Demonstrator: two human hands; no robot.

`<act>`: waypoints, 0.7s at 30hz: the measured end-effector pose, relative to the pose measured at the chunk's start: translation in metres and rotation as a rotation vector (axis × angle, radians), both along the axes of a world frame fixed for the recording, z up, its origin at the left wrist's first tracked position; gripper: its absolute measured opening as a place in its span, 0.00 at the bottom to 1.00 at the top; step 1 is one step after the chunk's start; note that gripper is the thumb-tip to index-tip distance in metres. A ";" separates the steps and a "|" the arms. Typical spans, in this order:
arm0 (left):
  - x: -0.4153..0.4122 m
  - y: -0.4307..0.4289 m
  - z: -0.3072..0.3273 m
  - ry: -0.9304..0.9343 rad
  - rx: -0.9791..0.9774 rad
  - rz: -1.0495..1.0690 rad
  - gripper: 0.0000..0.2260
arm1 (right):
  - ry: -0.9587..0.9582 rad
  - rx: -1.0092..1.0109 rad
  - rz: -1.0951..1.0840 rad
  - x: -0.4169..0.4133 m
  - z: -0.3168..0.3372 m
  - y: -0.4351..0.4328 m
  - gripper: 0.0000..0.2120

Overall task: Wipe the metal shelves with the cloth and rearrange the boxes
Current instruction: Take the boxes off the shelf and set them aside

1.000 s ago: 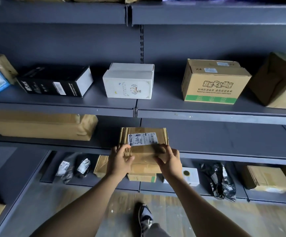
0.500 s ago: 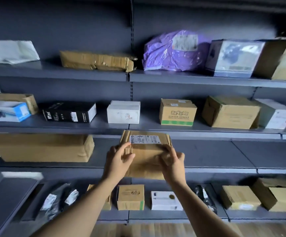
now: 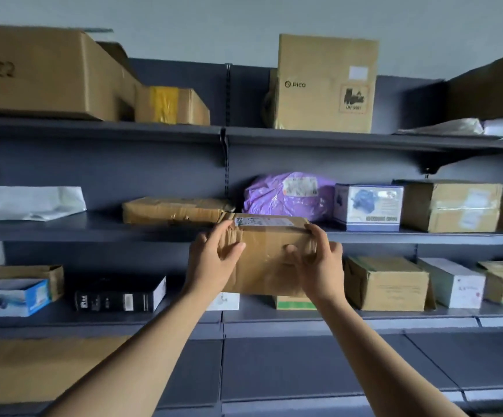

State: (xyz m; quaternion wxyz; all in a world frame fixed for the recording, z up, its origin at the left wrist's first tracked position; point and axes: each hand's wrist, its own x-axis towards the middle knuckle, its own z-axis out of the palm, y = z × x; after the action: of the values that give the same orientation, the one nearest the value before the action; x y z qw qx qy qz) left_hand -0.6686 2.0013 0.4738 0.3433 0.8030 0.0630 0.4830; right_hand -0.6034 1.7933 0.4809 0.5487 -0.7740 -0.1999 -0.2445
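I hold a taped brown cardboard box (image 3: 267, 257) with a white label on top, raised in front of the grey metal shelves (image 3: 93, 230). My left hand (image 3: 214, 260) grips its left end, thumb on the front face. My right hand (image 3: 319, 263) grips its right end with fingers curled over the top edge. The box's top is level with the front edge of the shelf that carries a flat brown parcel (image 3: 175, 209) and a purple plastic parcel (image 3: 286, 194). No cloth is in view.
A Pico carton (image 3: 325, 85) and large cartons (image 3: 42, 73) stand on the top shelf. A blue-white box (image 3: 369, 207) and brown boxes (image 3: 452, 206) sit right of the purple parcel. Lower down are a black box (image 3: 121, 296), a blue box (image 3: 11, 297) and more cartons (image 3: 388, 284).
Both hands have lifted the box from the low shelf up to the level of the shelf with the purple parcel. The camera has tilted upward, bringing the top shelf into view.
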 end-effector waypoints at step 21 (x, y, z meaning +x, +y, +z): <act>0.137 -0.003 0.075 -0.067 -0.002 -0.142 0.25 | -0.182 0.029 -0.005 0.153 0.072 0.000 0.29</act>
State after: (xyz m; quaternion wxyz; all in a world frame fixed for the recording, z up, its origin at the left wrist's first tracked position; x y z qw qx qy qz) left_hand -0.5319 1.9987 0.5488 0.3795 0.7885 -0.0050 0.4839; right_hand -0.4499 1.7931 0.5525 0.5388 -0.7411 -0.2433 -0.3183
